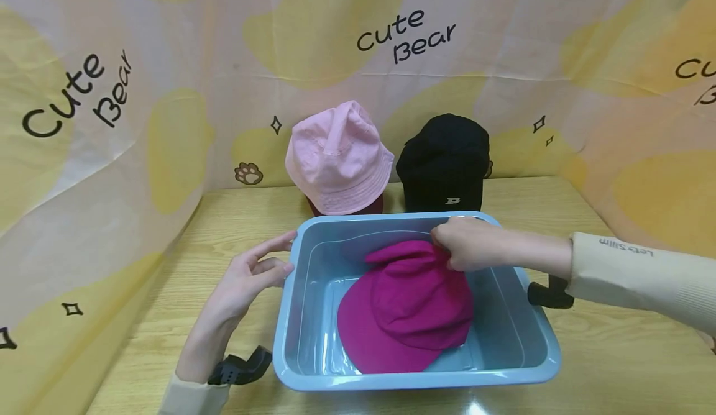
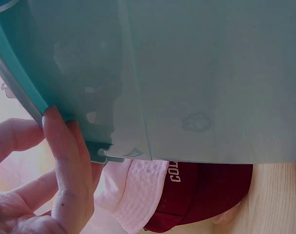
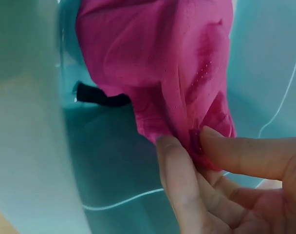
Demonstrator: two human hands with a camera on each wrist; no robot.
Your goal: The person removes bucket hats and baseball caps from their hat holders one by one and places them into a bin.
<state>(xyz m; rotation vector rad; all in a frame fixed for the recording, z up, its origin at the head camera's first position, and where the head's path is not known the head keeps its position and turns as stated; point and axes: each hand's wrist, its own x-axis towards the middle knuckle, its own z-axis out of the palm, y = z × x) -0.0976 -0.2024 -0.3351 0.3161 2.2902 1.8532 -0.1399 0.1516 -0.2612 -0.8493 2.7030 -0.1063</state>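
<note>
A magenta baseball cap [image 1: 425,303] lies tilted inside a light blue plastic basin [image 1: 416,378], its brim toward the near left. My right hand [image 1: 475,244] reaches over the back right of the basin. Between thumb and fingers it pinches the gathered edge of the cap, as the right wrist view shows close up, where a short black strap [image 3: 101,96] sticks out beside the fabric. On the other side, my left hand [image 1: 252,275] touches the basin's left rim near the back corner with its fingertips, the fingers extended and apart.
Behind the basin stand a pink bucket hat [image 1: 338,160] over a dark red cap [image 2: 201,195], and a black cap [image 1: 444,163] with a small letter. A wooden table [image 1: 229,216] carries everything. Patterned cloth [image 1: 324,30] hangs along the back and sides.
</note>
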